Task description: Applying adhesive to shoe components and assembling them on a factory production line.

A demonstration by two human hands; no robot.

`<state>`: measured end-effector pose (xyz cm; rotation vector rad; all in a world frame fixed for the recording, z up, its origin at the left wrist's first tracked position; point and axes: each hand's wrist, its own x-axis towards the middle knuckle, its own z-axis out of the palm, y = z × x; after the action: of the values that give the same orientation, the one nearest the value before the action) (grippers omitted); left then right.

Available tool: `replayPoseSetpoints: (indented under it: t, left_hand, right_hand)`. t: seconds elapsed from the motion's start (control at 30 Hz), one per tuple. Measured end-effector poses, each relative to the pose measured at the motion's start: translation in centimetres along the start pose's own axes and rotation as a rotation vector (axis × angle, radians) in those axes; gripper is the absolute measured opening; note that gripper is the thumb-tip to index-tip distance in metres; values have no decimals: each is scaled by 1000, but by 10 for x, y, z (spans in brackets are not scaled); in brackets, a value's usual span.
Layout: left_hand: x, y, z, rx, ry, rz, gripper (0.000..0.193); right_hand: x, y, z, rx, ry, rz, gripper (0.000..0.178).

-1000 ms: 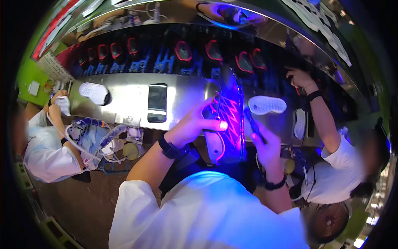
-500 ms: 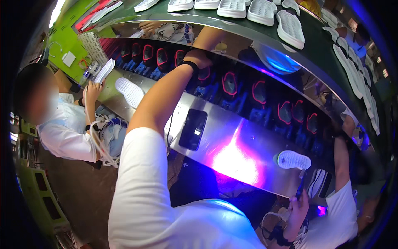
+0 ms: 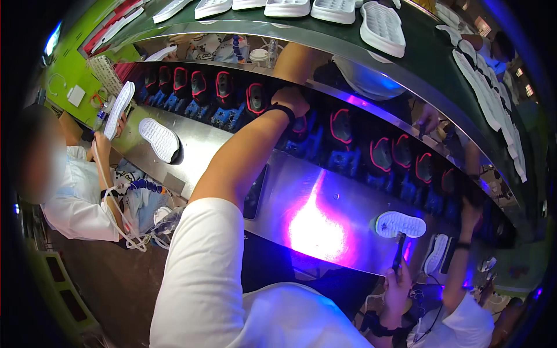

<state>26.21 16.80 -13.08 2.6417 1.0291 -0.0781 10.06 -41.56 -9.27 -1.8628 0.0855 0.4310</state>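
Observation:
My left arm reaches over the steel bench (image 3: 232,139) to a row of dark shoe uppers with red trim. At the row, my left hand (image 3: 292,100), with a black wristband, is close above one shoe upper (image 3: 300,125); its fingers are turned away and hidden. In the lower right my right hand (image 3: 397,288) is closed round the dark handle of a brush (image 3: 399,255). The brush head meets the near edge of a white shoe sole (image 3: 400,223), which lies flat with a greenish rim at its left end. Blue-violet light falls on this part of the bench.
A co-worker at left holds up a white sole (image 3: 119,110); another sole (image 3: 158,139) lies nearby. My arm partly covers a phone (image 3: 253,194). Beyond the shoe uppers, white soles (image 3: 383,29) line a green belt. At right, a co-worker's arm (image 3: 455,267) reaches to the row.
The view has shifted, moving the bench leftward in the picture. My left hand has moved right along the shoe row. The brush has moved left along the sole. The left co-worker's sole is more upright.

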Motion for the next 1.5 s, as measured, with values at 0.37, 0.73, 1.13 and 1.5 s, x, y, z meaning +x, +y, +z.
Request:
replayPoseSetpoints:
  t: [0.37,0.73,1.13,1.5]
  left_hand:
    - [46,62,33,26,156,166,61]
    - [-82,51,17,-734,-123,283,45]
    - [-380,57,1,-1047,-12,664,72]
    - [-473,0,53,-360,213,1021,66]
  right_hand:
    - [-32,6,-45,15,67,-52,55]
    - [-42,3,-46,185,41,6,49]
    - [-6,12,19,131,-60,-152,37]
    - [-8,26,59,-16,-201,-209,36]
